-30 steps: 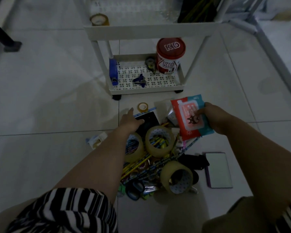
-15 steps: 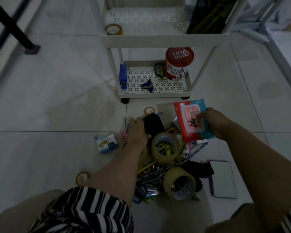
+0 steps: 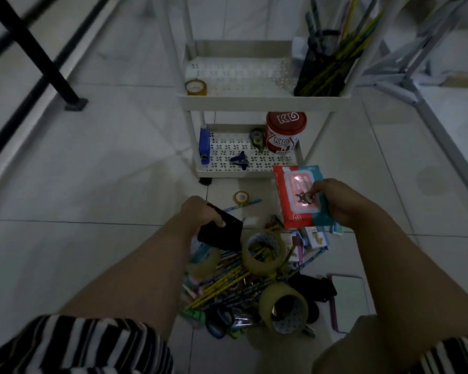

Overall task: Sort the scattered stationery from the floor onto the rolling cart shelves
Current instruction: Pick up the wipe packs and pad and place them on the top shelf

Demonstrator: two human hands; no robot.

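Stationery pile [image 3: 243, 279] on floor [image 3: 92, 184] before cart [image 3: 262, 99]; canister [image 3: 284, 133] and stapler [image 3: 204, 147] on its lower shelf.

Four tape rolls [image 3: 264, 251], one red tin [image 3: 285, 132], one blue stapler [image 3: 204, 147], one mirror [image 3: 347, 302].

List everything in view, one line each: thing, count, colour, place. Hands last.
cart: one, white, ahead on the floor
tape rolls: four, tan; one on the cart's upper shelf, three on the floor
pencil holder: one, black, upper shelf
tin: one, red, lower shelf
stapler: one, blue, lower shelf
pencils: many, mixed colours, floor pile
scissors: one, blue-handled, floor pile
left hand: grips a black case
right hand: holds a red and teal packet
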